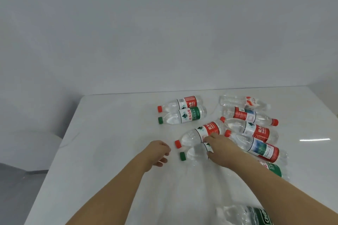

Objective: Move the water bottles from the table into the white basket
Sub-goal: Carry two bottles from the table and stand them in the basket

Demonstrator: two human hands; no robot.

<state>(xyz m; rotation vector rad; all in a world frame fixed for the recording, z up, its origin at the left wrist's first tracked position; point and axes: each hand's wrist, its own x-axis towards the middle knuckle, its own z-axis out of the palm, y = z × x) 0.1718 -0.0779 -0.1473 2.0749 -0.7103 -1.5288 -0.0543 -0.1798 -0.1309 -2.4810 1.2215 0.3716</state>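
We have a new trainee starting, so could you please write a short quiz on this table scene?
1. True or false: the white basket is in view.
2. Which hand rests on the clear plastic green-capped bottle: A left, B right?
3. What cap colour has the clear plastic bottle with the red label just beyond it?

Key: 1 false. 2 B: the right hand lies on it, while the left hand holds nothing, fingers loosely curled. 3 red.

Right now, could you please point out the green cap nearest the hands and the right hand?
green cap (182,156), head view, on the cap's side.
right hand (220,148), head view, on the back of the hand.
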